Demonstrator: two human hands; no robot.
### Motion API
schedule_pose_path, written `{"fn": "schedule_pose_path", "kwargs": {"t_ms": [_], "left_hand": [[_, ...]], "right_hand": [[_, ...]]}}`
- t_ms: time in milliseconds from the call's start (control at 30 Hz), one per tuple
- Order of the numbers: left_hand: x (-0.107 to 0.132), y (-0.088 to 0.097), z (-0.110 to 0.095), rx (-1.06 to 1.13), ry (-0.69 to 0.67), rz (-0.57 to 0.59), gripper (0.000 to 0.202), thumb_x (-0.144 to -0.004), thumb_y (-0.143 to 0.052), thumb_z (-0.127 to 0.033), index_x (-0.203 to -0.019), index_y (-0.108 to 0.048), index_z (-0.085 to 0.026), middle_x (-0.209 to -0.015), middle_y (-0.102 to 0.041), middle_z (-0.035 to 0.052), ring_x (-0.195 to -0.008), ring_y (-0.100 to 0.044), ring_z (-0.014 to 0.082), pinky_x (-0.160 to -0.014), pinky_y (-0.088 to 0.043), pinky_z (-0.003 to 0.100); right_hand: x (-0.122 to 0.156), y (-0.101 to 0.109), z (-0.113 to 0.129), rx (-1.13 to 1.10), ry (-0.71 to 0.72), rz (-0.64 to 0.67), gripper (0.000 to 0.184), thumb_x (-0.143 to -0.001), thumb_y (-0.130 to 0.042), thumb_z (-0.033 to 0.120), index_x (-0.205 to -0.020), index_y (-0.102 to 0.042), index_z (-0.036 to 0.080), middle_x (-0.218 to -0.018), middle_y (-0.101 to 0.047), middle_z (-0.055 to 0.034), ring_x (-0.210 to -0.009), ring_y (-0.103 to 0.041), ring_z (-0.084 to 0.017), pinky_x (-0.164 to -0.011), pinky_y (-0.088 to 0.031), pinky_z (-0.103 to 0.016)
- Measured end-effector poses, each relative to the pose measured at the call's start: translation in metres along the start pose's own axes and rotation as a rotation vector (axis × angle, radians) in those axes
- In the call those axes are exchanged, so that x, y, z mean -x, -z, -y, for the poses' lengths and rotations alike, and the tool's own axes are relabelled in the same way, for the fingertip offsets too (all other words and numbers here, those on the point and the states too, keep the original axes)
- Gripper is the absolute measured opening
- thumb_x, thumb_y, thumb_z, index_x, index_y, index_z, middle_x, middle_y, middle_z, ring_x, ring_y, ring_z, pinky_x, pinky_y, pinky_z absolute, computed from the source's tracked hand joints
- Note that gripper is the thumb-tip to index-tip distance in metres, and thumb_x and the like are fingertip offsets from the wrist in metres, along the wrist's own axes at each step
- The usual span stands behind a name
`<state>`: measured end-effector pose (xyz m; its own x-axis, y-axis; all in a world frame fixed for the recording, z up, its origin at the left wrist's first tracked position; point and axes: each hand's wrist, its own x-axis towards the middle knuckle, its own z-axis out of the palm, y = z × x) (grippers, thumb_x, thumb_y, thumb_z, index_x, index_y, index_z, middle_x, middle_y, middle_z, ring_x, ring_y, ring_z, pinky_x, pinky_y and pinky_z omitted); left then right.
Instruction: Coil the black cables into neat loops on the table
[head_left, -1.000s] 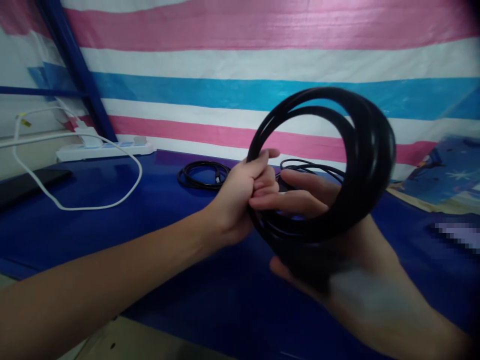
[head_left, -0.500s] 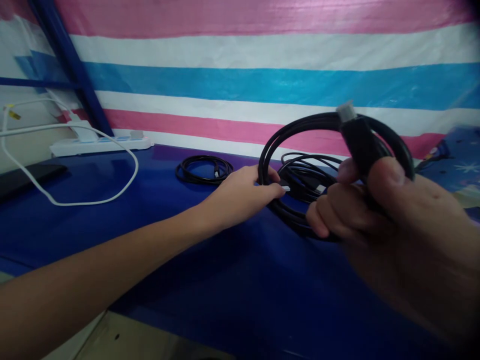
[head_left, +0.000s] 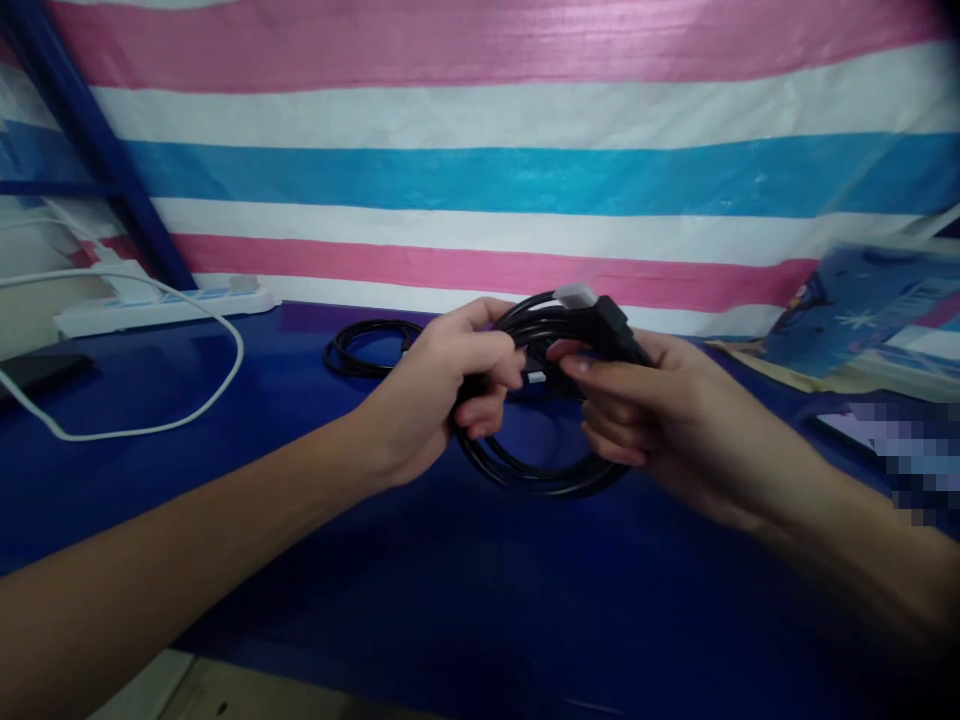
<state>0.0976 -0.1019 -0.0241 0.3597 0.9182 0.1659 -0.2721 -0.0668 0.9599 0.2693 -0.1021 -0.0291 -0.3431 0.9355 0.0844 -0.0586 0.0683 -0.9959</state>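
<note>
Pinching a glossy, looped cable (head_left: pixel 546 487), left hand (head_left: pixel 457 370) and right hand (head_left: pixel 651 395) hang above the smooth worktop (head_left: pixel 480 590).

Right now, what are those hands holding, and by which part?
A coiled black cable: left hand on its left side, right hand on its right, by the connector.

The head camera looks forward and down over a nearby table (head_left: pixel 420 590).

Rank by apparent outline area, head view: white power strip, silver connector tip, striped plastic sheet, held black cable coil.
1. striped plastic sheet
2. held black cable coil, though nearness enlarges it
3. white power strip
4. silver connector tip
</note>
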Motion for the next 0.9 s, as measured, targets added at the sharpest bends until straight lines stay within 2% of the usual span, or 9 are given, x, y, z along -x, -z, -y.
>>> {"fn": "schedule_pose_path", "kwargs": {"t_ms": [133,200,333,467,533,600,700,800,900], "left_hand": [[0.006,-0.001,0.0,-0.077,0.148,0.363,0.003,-0.08,-0.058,-0.019,-0.082,-0.055,-0.018,-0.044,-0.041,-0.0089,-0.034,-0.04,0.0052,-0.044,-0.041,0.02],[0.006,-0.003,0.003,-0.112,0.207,0.481,0.017,-0.083,-0.059,-0.025,-0.069,-0.055,-0.016,-0.04,-0.041,-0.0079,-0.036,-0.048,0.0072,-0.054,-0.048,0.023],[0.005,-0.01,0.003,-0.166,0.158,0.365,0.045,-0.083,-0.06,-0.031,-0.047,-0.038,-0.016,-0.035,-0.031,-0.0079,-0.031,-0.035,0.003,-0.045,-0.039,0.02],[-0.003,-0.02,-0.012,-0.241,0.145,0.178,0.041,-0.077,-0.062,-0.027,-0.051,-0.032,-0.018,-0.04,-0.023,-0.0095,-0.034,-0.017,0.0012,-0.036,-0.014,0.02],[-0.01,-0.025,-0.023,-0.392,0.112,0.12,0.037,-0.074,-0.063,-0.028,-0.052,-0.034,-0.019,-0.041,-0.024,-0.0088,-0.035,-0.017,0.002,-0.036,-0.012,0.021],[-0.018,-0.031,-0.033,-0.61,-0.017,0.078,0.032,-0.072,-0.062,-0.027,-0.052,-0.04,-0.018,-0.043,-0.03,-0.0068,-0.037,-0.023,0.0034,-0.038,-0.016,0.022],[-0.03,-0.034,-0.042,-0.986,-0.324,-0.062,0.022,-0.068,-0.06,-0.018,-0.05,-0.048,-0.016,-0.046,-0.042,-0.0033,-0.043,-0.034,0.0061,-0.043,-0.022,0.024],[-0.04,-0.022,-0.037,-1.183,-0.492,-0.261,0.017,-0.07,-0.058,-0.017,-0.054,-0.052,-0.016,-0.05,-0.05,-0.0013,-0.048,-0.04,0.0087,-0.048,-0.025,0.026],[-0.047,0.002,-0.027,-1.347,-0.621,-0.306,0.016,-0.081,-0.055,-0.03,-0.081,-0.062,-0.016,-0.073,-0.065,0.0026,-0.063,-0.054,0.0141,-0.056,-0.033,0.027]], "right_hand": [[0.0,0.004,0.004,0.431,0.181,-0.123,0.002,-0.073,-0.057,0.019,-0.075,-0.057,0.018,-0.054,-0.049,0.0025,-0.044,-0.042,-0.009,-0.041,-0.032,-0.022],[0.0,0.007,0.002,0.73,0.353,-0.23,0.012,-0.07,-0.05,0.014,-0.077,-0.059,0.018,-0.068,-0.061,-0.0023,-0.057,-0.054,-0.014,-0.051,-0.038,-0.026],[0.0,0.014,-0.003,1.169,0.619,-0.476,0.041,-0.066,-0.047,0.016,-0.106,-0.057,0.016,-0.081,-0.068,-0.0082,-0.067,-0.06,-0.024,-0.058,-0.04,-0.034],[-0.005,0.021,-0.002,1.366,0.729,-0.617,0.049,-0.075,-0.052,0.023,-0.123,-0.051,0.014,-0.101,-0.064,-0.0152,-0.092,-0.059,-0.031,-0.07,-0.045,-0.041],[-0.007,0.023,0.001,1.307,0.738,-0.642,0.032,-0.078,-0.053,0.026,-0.108,-0.059,0.017,-0.108,-0.061,-0.0157,-0.102,-0.056,-0.033,-0.078,-0.044,-0.045],[-0.009,0.024,0.002,1.061,0.658,-0.534,0.012,-0.082,-0.052,0.028,-0.084,-0.06,0.019,-0.096,-0.063,-0.0123,-0.093,-0.059,-0.028,-0.077,-0.046,-0.043],[-0.011,0.016,-0.001,0.496,0.487,-0.22,0.028,-0.088,-0.048,0.034,-0.064,-0.05,0.02,-0.062,-0.058,-0.0037,-0.065,-0.06,-0.019,-0.072,-0.049,-0.038],[-0.016,0.0,-0.004,0.057,0.343,-0.18,0.021,-0.087,-0.054,0.033,-0.072,-0.053,0.019,-0.041,-0.037,0.0077,-0.038,-0.045,-0.011,-0.058,-0.051,-0.034],[-0.027,-0.012,0.0,-0.04,0.279,-0.295,0.01,-0.085,-0.058,0.027,-0.083,-0.056,0.017,-0.04,-0.031,0.0111,-0.031,-0.03,-0.007,-0.039,-0.039,-0.025]]}}
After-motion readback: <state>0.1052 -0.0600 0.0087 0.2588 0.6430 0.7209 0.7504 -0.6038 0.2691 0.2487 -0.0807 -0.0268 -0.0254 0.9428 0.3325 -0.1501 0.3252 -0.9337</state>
